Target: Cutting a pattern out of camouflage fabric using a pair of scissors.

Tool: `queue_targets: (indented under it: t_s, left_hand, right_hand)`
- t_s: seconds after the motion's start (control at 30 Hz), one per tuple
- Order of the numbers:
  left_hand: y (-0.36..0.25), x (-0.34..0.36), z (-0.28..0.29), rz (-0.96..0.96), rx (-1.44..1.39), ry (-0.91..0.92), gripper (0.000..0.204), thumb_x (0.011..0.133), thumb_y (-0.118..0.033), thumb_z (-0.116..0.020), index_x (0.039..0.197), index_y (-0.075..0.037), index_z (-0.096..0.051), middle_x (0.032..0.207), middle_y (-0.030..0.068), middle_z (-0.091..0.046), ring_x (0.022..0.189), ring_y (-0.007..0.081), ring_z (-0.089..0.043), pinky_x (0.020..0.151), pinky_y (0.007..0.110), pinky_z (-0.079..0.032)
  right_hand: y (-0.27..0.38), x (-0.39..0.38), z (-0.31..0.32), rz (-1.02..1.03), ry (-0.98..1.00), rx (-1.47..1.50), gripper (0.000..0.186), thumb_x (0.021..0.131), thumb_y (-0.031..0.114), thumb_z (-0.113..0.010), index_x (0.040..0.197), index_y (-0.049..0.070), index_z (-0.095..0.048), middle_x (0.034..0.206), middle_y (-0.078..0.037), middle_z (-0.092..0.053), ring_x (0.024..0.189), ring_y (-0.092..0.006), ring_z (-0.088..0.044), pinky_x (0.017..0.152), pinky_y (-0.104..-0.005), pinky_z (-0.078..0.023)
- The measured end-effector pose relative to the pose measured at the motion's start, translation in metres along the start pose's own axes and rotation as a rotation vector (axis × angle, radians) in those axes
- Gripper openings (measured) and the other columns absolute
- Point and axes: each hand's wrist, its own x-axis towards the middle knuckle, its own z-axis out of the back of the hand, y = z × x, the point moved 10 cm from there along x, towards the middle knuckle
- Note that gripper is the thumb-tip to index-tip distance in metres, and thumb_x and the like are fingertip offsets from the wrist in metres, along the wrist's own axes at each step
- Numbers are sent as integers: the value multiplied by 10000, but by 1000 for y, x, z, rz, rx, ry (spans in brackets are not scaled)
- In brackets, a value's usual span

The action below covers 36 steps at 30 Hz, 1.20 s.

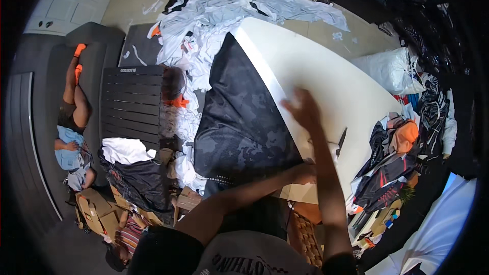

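Note:
My right hand [304, 106], blurred, is raised over the white board [277, 56] with fingers apart and nothing in it. My left hand [304, 172] is at the lower right corner of the dark camouflage-patterned fabric [239, 122], partly hidden near my right forearm; I cannot make out whether it grips anything. The fabric lies along the board's left side, beside a pale straight strip. A dark slim tool [342, 140], too small to identify, lies on the board to the right of my right forearm.
A slatted dark table [130, 102] and heaped white fabric [198, 56] are left. Clothing [387, 163] and a white bag [387, 71] are right. A person [76, 112] lies on the grey sofa; another in stripes [130, 231] is lower left, near cardboard boxes [94, 206].

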Motion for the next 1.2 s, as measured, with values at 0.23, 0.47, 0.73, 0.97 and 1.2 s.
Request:
queue_targets:
  t_s: [0.23,0.47,0.73,0.97,1.2]
  left_hand:
    - [9,-45,89,425,-56,-61,175,843,-53,-587,987,1,-670,1171,179,-597,1025,322,-545,887,385,-463]
    - [-28,-163,355,598,373,-586,272,866,-58,-538,1113,-36,-649,1231,144,-559,1104,313,-545,989,376,-419]
    - [59,-304,352,893,241,-659,565,878,-277,-679,1341,-27,-475,1264,185,-537,1144,311,-539,987,367,-422]
    - [101,-312,365,972,-103,-723,468,863,-243,-677,1228,-7,-504,1004,146,-593,935,301,-575,922,339,-447]
    - [75,-333,424,561,704,-957,519,846,-191,-628,1307,10,-500,1110,134,-623,896,238,-564,905,304,-444]
  right_hand:
    - [36,-21,-84,-97,209,-130,191,838,204,-665,830,30,-589,774,-162,-628,672,-384,-594,648,-473,-496]
    - [-45,-119,49,-280,-63,6,157,836,124,-624,734,6,-605,649,-156,-607,556,-330,-538,578,-425,-458]
    - [-83,-255,42,-528,-96,71,171,836,102,-669,705,18,-598,601,-91,-565,521,-225,-484,551,-354,-436]
    - [-76,-304,13,-611,-152,99,189,839,108,-677,690,28,-592,597,-86,-567,521,-224,-484,555,-357,-435]
    - [-75,-323,-30,-565,-75,124,178,838,102,-673,705,35,-576,621,-73,-543,553,-214,-474,580,-349,-433]
